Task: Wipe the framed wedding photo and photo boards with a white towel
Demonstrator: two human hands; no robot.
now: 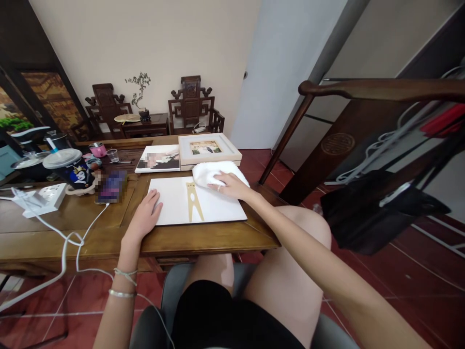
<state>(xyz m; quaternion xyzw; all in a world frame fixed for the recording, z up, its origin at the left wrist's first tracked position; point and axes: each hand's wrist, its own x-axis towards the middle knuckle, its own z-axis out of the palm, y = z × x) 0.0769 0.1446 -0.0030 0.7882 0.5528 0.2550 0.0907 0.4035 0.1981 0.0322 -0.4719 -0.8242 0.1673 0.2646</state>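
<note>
A white flat panel (168,201) with a dark lower edge lies on the wooden table in front of me. On its face is a gold-coloured forked piece (195,207), narrow at the top with two legs. My left hand (147,213) rests flat at the panel's left edge, fingers stretched out. Over the panel's upper right part, my right hand (225,183) holds a fluffy white cloth (205,170) with bent fingers. The cloth spreads past the panel's far edge and hides that corner.
Behind the panel lie a photo print (160,159) and a pale box-framed picture (205,148). To the left are a phone (111,186) on a cable, a power strip (45,199), a lidded dark cup (72,169) and a pink mug (97,150). A wooden chair (327,126) stands right.
</note>
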